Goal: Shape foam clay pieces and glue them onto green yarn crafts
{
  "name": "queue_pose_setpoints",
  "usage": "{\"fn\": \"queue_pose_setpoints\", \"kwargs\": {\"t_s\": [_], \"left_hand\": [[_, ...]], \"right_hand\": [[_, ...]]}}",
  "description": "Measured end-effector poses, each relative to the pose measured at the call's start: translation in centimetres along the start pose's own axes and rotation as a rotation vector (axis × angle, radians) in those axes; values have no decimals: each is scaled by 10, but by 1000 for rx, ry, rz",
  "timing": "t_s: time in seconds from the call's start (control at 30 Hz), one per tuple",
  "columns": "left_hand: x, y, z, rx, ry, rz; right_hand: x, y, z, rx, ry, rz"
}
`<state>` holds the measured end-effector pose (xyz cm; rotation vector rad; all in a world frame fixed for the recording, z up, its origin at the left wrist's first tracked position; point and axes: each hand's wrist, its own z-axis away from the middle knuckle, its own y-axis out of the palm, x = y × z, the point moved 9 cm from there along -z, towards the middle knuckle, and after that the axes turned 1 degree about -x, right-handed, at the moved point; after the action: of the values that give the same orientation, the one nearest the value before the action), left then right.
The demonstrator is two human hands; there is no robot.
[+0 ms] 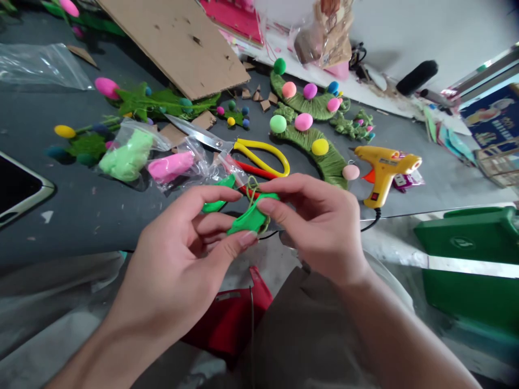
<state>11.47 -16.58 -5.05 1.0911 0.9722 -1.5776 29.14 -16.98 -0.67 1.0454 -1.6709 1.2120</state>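
We pinch a green foam piece (248,219) between both hands — left hand (182,259) gripping beneath, right hand (320,227) grasping its olive string (252,194) — near yellow-handled scissors (243,154).

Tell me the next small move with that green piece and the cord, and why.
Probably pull the olive cord snug. Both hands, left and right, pinch the green piece, and the cord stands in a slack loop above it, only partly wrapped round it.
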Motion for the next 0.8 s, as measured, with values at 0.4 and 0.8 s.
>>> {"fn": "queue_pose_setpoints", "kwargs": {"t_s": [0.4,0.8], "left_hand": [[-3,8,0,104,21,282],[0,1,-1,-42,33,117]], "right_hand": [[4,-20,-10,-18,-96,-46],[-3,15,3,145,31,-102]]}}
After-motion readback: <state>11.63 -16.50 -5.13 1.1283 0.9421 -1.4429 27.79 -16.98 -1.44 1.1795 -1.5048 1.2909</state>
